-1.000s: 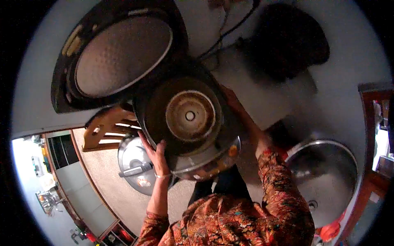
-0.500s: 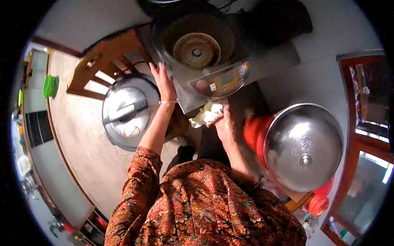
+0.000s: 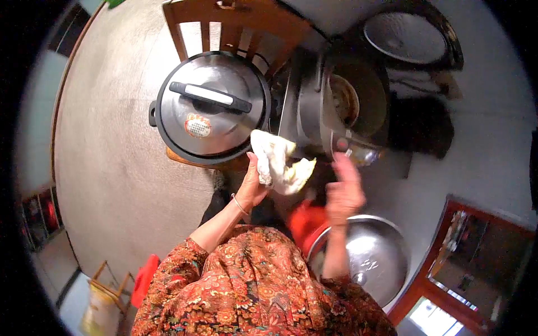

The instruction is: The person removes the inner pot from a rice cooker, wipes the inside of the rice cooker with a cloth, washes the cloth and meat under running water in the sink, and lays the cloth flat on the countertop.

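Far left to centre-left: lidded pot (image 3: 185, 101), lid on, so contents hidden. Bar handle (image 3: 210, 97) lies across the lid, long axis nearly level, dipping slightly toward frame right. Wooden chair (image 3: 235, 19) back above it at top of frame; edge of wood also shows below the pot.

Centre of frame: white cloth (image 3: 274, 159), crumpled, just off the pot's lower right rim. Long axis slants from upper left to lower right; one end points up toward the pot, a loose yellowish flap points to frame right. Left hand (image 3: 253, 182) pinches it at its left edge, thumb on the near side, other fingers largely hidden.

Right of centre, upper half: rice cooker (image 3: 308, 109), control panel toward bottom of frame, hinged cover (image 3: 406, 36) open at upper right. Round metal plate (image 3: 343, 101) visible in the well. Right hand (image 3: 344, 193) below the panel, motion-blurred, fingers pointing up-frame; cannot tell its grip, or whether it touches the panel.

Lower right: round steel piece (image 3: 375, 257), lid or basin unclear, partly behind the right forearm. Red object (image 3: 307, 224) just beside its left rim.
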`<state>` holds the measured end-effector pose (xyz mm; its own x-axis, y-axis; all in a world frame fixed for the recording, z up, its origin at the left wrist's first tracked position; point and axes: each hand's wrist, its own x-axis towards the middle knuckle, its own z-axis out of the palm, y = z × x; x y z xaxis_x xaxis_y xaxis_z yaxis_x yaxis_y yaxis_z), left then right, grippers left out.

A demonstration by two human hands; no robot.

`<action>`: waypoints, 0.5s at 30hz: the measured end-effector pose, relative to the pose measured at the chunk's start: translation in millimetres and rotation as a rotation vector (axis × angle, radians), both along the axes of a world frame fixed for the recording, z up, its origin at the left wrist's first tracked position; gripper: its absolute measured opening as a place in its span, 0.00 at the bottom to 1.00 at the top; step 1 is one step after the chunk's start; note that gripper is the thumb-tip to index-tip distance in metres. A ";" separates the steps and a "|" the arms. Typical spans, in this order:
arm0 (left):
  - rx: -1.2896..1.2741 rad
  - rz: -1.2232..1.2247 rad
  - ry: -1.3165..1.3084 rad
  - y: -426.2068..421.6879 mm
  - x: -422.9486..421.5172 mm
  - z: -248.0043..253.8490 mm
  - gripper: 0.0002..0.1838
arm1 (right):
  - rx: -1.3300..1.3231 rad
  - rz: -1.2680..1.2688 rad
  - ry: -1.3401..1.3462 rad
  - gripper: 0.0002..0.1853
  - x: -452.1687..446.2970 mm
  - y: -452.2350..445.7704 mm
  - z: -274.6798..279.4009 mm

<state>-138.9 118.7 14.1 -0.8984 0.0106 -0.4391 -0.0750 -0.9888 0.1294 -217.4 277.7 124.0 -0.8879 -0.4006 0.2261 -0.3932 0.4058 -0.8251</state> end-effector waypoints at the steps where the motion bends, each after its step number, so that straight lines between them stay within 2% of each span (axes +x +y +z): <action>1: -0.112 0.085 -0.011 7.5 -7.8 -6.2 0.42 | -0.165 -0.133 0.106 0.22 -22.9 11.0 11.8; 2: -0.188 0.187 -0.081 19.8 -25.8 3.6 0.39 | -0.027 -0.242 0.229 0.23 -50.1 30.3 22.4; 4: -0.684 -0.002 -0.012 52.0 -64.5 -27.8 0.36 | 0.297 -0.421 0.380 0.22 -107.7 51.3 16.1; 6: -1.341 0.332 -0.196 107.0 -120.3 -48.0 0.35 | 0.519 -0.438 0.209 0.24 -171.8 99.6 -34.8; 7: -1.258 0.285 -0.190 107.2 -127.3 -51.0 0.35 | 0.133 -0.449 -0.266 0.27 -191.2 122.8 -72.7; 8: -1.247 0.338 -0.243 106.7 -132.7 -45.7 0.31 | 0.126 -0.453 -0.266 0.26 -193.7 118.2 -67.2; 10: -1.154 0.358 -0.172 72.2 -147.4 -24.0 0.24 | 0.113 -0.479 -0.285 0.26 -177.9 97.1 -52.9; 11: -1.566 0.260 -0.116 60.3 -161.8 -51.8 0.17 | 0.115 -0.455 -0.268 0.25 -176.7 101.9 -55.1; 12: -1.657 0.313 -0.099 45.7 -182.0 -59.8 0.16 | 0.108 -0.432 -0.249 0.25 -177.1 106.2 -60.5; 13: -1.578 0.137 -0.073 16.3 -210.6 -59.4 0.16 | 0.099 -0.409 -0.228 0.25 -179.3 107.9 -63.2; 14: -1.566 0.317 -0.020 2.3 -243.1 -77.4 0.18 | 0.140 -0.410 -0.221 0.25 -180.2 107.8 -63.1; 15: -1.333 0.007 -0.108 -31.0 -269.7 -49.9 0.21 | 0.183 -0.413 -0.213 0.26 -179.7 107.2 -61.6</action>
